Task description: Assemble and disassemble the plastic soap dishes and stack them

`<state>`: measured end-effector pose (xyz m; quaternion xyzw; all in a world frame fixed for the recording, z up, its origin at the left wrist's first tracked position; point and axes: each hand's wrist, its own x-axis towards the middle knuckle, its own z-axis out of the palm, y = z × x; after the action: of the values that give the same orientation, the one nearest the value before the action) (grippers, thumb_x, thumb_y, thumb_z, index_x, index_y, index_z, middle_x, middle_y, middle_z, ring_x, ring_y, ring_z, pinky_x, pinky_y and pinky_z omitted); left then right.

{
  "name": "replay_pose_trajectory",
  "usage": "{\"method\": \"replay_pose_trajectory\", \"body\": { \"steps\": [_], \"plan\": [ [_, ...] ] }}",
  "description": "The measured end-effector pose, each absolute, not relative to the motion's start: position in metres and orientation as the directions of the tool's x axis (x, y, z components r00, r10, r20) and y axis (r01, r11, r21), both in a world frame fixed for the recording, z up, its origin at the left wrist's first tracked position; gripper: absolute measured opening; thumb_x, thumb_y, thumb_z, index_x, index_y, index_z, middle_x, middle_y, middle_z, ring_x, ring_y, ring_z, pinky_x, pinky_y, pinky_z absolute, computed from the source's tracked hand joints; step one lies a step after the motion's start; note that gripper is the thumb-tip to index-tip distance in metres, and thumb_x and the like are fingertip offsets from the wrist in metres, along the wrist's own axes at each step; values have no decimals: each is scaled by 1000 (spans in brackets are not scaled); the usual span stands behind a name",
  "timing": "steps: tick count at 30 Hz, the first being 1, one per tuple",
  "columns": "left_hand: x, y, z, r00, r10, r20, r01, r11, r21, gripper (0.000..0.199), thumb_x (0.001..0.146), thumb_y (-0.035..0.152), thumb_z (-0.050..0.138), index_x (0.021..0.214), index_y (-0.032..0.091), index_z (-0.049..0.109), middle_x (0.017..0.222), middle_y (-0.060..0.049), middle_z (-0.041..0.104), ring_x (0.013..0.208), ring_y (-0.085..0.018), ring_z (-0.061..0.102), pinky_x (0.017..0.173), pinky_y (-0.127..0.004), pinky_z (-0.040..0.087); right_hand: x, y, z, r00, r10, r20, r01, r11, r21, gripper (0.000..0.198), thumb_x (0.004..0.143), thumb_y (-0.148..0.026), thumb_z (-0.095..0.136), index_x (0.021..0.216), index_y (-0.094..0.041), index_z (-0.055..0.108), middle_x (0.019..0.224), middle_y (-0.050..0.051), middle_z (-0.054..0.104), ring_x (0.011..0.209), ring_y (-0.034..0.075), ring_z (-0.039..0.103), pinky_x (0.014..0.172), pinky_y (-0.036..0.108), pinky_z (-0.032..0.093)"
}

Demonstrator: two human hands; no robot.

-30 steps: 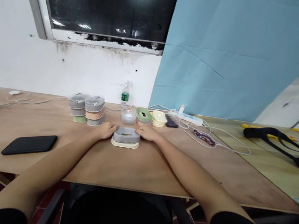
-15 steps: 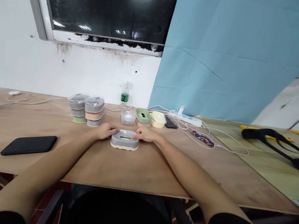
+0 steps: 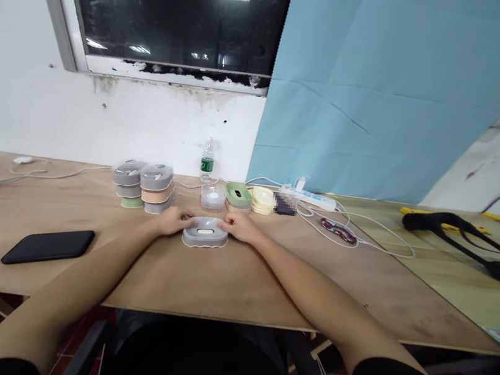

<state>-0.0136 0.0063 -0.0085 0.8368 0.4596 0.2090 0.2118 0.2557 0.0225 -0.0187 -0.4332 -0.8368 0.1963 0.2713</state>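
Note:
A grey plastic box with rounded corners and an oval slot in its top (image 3: 204, 241) sits on the table in front of me. It looks like a soap box; a pale wavy rim shows under its lower edge, and something cream-white shows through the slot. My left hand (image 3: 174, 222) grips its left end, thumb on the top rim. At the opposite end my right hand (image 3: 238, 226) holds it the same way. Just behind stand a clear lid (image 3: 213, 197), a green slotted piece (image 3: 238, 196) on a peach one, and a pile of cream-yellow pieces (image 3: 263, 201).
Two stacks of similar boxes, a left stack (image 3: 129, 179) and a right stack (image 3: 156, 185), stand left of my hands. A black phone (image 3: 48, 246) lies nearer. Behind are a water bottle (image 3: 207, 162), a power strip (image 3: 316, 200) and loose white cables. Black straps (image 3: 471, 245) lie far right.
The grey box sits lower; the cream layer beneath it has shrunk to a thin rim, and its slot, dark before, now shows cream-white. Both hands keep their hold.

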Motion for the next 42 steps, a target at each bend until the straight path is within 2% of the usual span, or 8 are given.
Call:
{"method": "replay_pose_trajectory", "body": {
  "steps": [3, 6, 8, 13, 18, 33, 38, 42],
  "plan": [
    [-17, 10, -10, 451, 867, 213, 720, -495, 487, 53, 89, 59, 37, 94, 19, 71, 90, -4, 72, 77, -19, 63, 69, -27, 44, 250, 26, -24, -344, 813, 470, 634, 570, -522, 28, 84, -46, 54, 90, -20, 60, 63, -3, 55, 61, 13, 50, 58, 23, 32],
    [-19, 13, -12, 464, 857, 223, 722, -512, 465, 53, 90, 57, 34, 94, 20, 71, 94, -5, 72, 80, -20, 64, 73, -28, 45, 245, 33, -22, -281, 796, 536, 679, 559, -475, 39, 90, -37, 47, 127, -23, 51, 76, 0, 65, 71, 18, 58, 64, 26, 37],
    [-20, 14, -13, 474, 850, 231, 718, -524, 458, 52, 91, 57, 33, 96, 20, 70, 98, -6, 72, 83, -21, 64, 75, -28, 45, 243, 39, -22, -298, 796, 527, 706, 555, -439, 46, 90, -30, 46, 136, -24, 44, 86, 3, 68, 79, 21, 60, 67, 28, 38],
    [-20, 15, -14, 481, 847, 224, 716, -528, 457, 52, 92, 56, 33, 99, 20, 70, 102, -7, 71, 87, -22, 65, 77, -28, 46, 242, 48, -27, -379, 790, 482, 698, 586, -412, 35, 87, -20, 49, 122, -21, 52, 87, 4, 68, 83, 20, 61, 69, 27, 39],
    [-20, 14, -14, 483, 849, 216, 727, -526, 440, 52, 92, 55, 33, 101, 19, 69, 105, -8, 71, 89, -23, 64, 78, -30, 45, 247, 48, -31, -339, 805, 487, 675, 569, -469, 20, 85, -30, 56, 103, -21, 53, 75, -1, 64, 73, 17, 59, 62, 26, 35],
    [-19, 11, -12, 477, 855, 205, 732, -515, 446, 53, 91, 56, 32, 102, 20, 69, 105, -7, 71, 89, -23, 64, 79, -30, 46, 253, 49, -30, -165, 831, 531, 619, 507, -600, 42, 72, -50, 69, 96, -22, 51, 70, -4, 59, 65, 14, 55, 60, 26, 37],
    [-20, 11, -11, 472, 859, 199, 731, -508, 455, 53, 90, 57, 33, 103, 21, 69, 104, -6, 71, 90, -23, 64, 80, -30, 46, 253, 50, -33, -280, 790, 546, 581, 592, -558, 24, 87, -40, 54, 102, -21, 55, 84, 0, 66, 72, 14, 59, 67, 26, 39],
    [-20, 12, -12, 478, 854, 207, 728, -517, 451, 53, 91, 56, 32, 103, 21, 69, 105, -6, 71, 90, -23, 64, 79, -30, 46, 252, 50, -35, -299, 776, 556, 646, 593, -481, 17, 84, -30, 57, 98, -21, 57, 78, -2, 66, 70, 13, 58, 63, 25, 37]
  ]
}}
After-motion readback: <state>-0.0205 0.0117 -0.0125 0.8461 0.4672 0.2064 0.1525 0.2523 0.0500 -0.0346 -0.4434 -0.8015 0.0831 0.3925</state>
